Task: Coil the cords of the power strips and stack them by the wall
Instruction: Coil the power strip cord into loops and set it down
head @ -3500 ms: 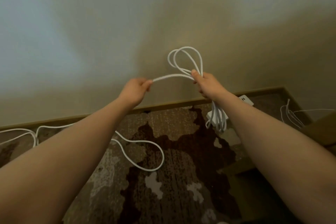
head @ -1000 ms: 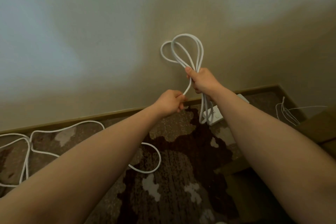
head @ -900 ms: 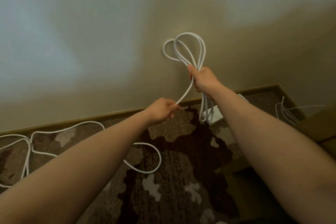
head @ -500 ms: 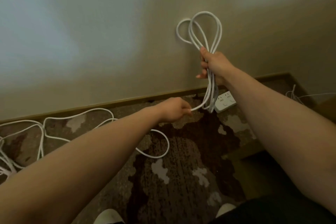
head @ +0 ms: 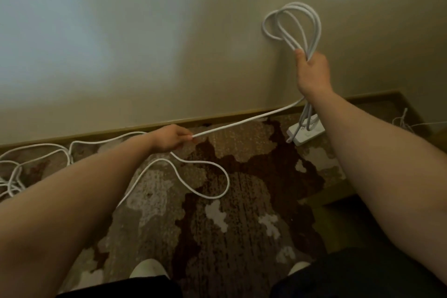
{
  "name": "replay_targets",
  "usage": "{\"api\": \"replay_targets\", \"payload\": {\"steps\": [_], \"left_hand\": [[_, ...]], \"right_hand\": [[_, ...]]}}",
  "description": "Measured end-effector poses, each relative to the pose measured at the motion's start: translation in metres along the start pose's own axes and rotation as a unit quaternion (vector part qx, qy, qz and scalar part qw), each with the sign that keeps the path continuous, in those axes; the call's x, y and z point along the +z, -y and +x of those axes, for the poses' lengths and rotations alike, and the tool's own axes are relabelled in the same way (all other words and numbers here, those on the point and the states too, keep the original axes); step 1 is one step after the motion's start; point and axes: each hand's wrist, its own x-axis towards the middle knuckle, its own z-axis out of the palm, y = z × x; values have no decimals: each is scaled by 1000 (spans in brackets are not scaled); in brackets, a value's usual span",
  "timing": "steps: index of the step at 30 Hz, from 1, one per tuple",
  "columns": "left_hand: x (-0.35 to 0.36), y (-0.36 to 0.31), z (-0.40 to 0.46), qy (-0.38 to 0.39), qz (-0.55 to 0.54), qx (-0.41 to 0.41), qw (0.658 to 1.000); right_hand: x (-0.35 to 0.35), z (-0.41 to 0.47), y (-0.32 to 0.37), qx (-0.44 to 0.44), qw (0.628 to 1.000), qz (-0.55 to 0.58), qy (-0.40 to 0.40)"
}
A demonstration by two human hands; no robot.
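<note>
Wall (head: pixel 121 43) fills upper view; patterned rug (head: pixel 242 213) below. Loose white cord (head: pixel 203 176) snakes over rug leftward. Right hand (head: pixel 312 72) raised, fist closed round coiled loops (head: pixel 294 24); power strip (head: pixel 306 132) dangles beneath, near baseboard. Left hand (head: pixel 169 139) pinches taut cord stretch.

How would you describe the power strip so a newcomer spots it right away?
Follow the baseboard rightward. The power strip is a white block on the rug just below the right hand, the only boxy thing among loose white cords.
</note>
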Motion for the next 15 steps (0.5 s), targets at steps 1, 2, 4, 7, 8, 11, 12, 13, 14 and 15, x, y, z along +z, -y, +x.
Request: {"api": "replay_targets", "payload": {"steps": [1,2,4,7,8,11,12,13,14,15], "left_hand": [[-5,13,-4,-6,-2,-13,1000],[-9,25,-7,-9,-10,-28,1000],[-16,32,-11,0,-26,-50,998],[-19,-2,-8,-5,7,-1,1000],[-18,-26,-6,-10,14,40,999],[-8,-110,7,-31,41,177,983],[-4,-136,11,-47,59,207,975],[0,-157,17,-70,71,221,970],[4,-172,22,-98,80,220,967],[7,-180,27,-123,89,205,967]], "right_hand": [[0,0,-1,4,1000,0,-3],[0,0,-2,10,1000,4,-3],[-1,0,-3,19,1000,6,3],[0,-1,-1,49,997,42,46],[2,-2,1,61,994,50,73],[10,-11,7,69,979,-1,192],[13,-15,9,61,972,-11,225],[14,-19,10,54,968,-15,246],[15,-23,11,53,965,-16,257],[15,-24,12,61,964,-12,260]]}}
